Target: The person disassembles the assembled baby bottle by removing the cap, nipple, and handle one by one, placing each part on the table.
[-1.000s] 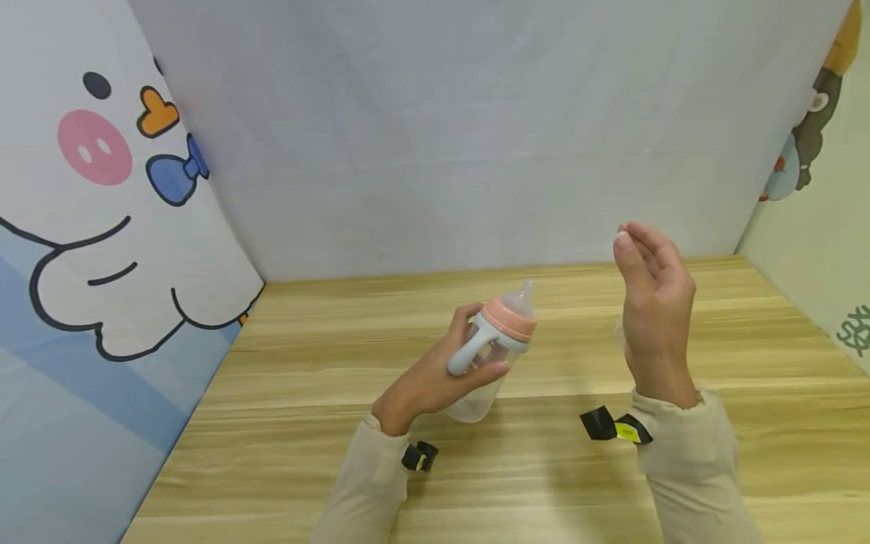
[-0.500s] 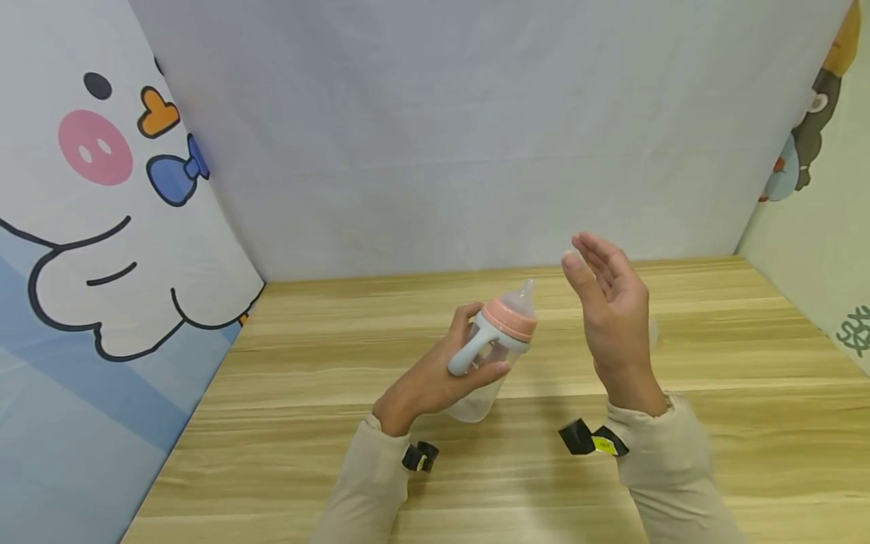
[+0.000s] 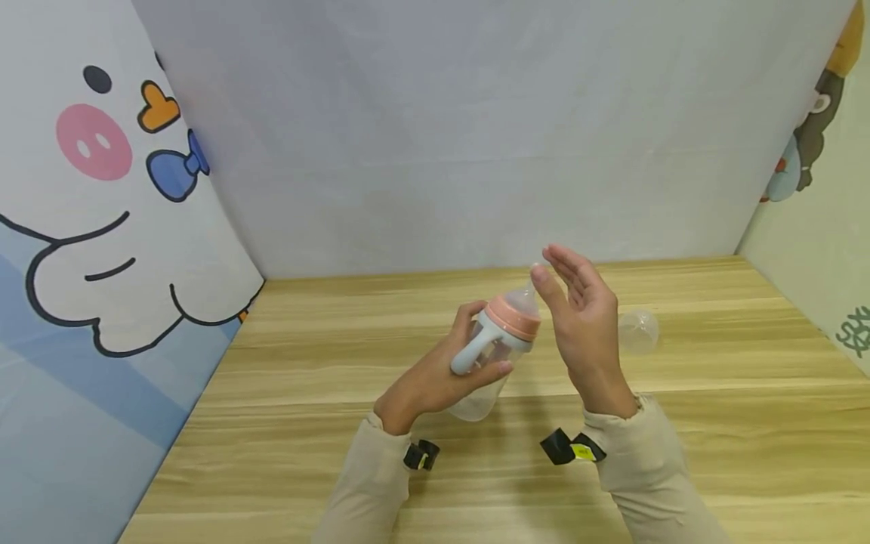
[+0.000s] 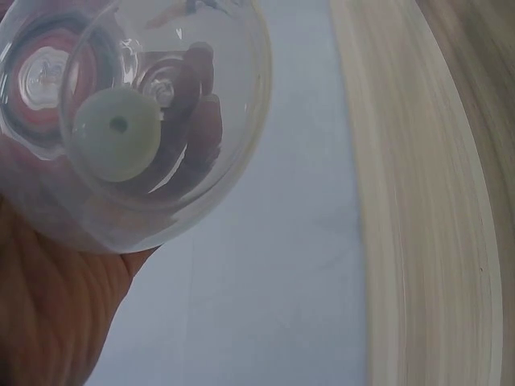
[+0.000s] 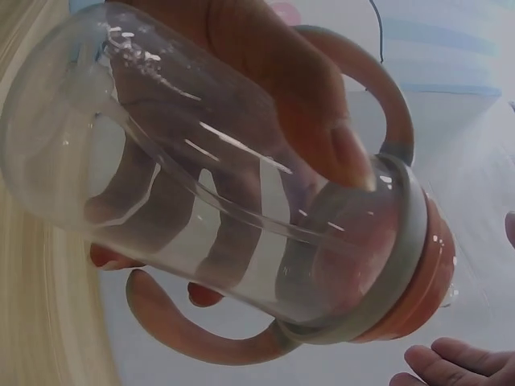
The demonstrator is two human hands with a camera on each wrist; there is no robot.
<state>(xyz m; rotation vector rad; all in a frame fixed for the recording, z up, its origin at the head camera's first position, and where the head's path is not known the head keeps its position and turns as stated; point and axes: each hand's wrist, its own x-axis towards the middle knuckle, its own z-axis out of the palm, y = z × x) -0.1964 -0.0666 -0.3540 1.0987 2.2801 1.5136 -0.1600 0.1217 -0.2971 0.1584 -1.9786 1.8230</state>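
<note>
A clear baby bottle (image 3: pixel 481 393) with a peach collar, two pale handles and a soft nipple (image 3: pixel 523 298) leans to the right above the table. My left hand (image 3: pixel 435 378) grips its body, thumb in front and fingers wrapped behind. Through the bottle's base in the left wrist view shows a whitish ball (image 4: pixel 117 134). Beside the nipple is my right hand (image 3: pixel 587 325), fingers gently bent and thumb apart, holding nothing. Its fingers (image 5: pixel 455 366) appear at the lower right in the right wrist view, apart from the bottle's collar (image 5: pixel 426 277).
A clear dome-shaped cap (image 3: pixel 639 331) lies on the wooden table (image 3: pixel 285 453), to the right of my right hand. A plain pale cloth (image 3: pixel 435 136) hangs behind the table. Printed cartoon panels (image 3: pixel 102 227) stand at the sides.
My right hand has moved left and slightly down to the bottle's nipple, its thumb parting from its fingers. The cap behind it has come into view. My left hand and the bottle stay almost still.
</note>
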